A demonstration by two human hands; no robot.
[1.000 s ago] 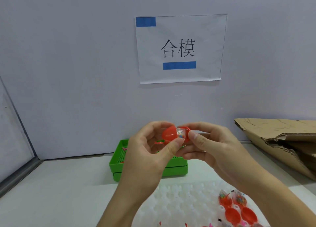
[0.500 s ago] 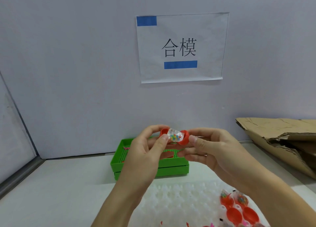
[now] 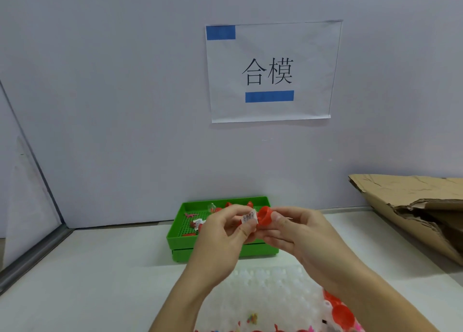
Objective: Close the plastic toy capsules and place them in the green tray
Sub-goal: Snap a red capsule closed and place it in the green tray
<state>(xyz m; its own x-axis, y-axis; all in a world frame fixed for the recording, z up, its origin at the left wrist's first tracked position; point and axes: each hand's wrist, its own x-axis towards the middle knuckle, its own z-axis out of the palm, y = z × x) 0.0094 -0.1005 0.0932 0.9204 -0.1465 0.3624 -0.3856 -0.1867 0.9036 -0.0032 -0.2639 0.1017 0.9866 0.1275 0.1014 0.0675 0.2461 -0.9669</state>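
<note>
Both hands meet in front of the green tray [image 3: 179, 239]. My left hand [image 3: 223, 234] pinches a small clear packet with a white label [image 3: 249, 217]. My right hand [image 3: 293, 234] grips a red capsule half [image 3: 264, 215], its open side turned toward the packet. The packet's edge touches the half's mouth. Inside the green tray lie several red capsules [image 3: 229, 204] and small toy packets [image 3: 198, 222], partly hidden behind my hands.
A white moulded holder tray [image 3: 263, 289] lies near me on the table, with red capsule halves [image 3: 342, 314] at its right end. Torn brown cardboard [image 3: 413, 206] leans at the right. A paper sign [image 3: 270, 71] hangs on the wall behind.
Both hands have lowered toward the tray. The packet has turned so its white label faces me, and the red half has come apart from it on the right.
</note>
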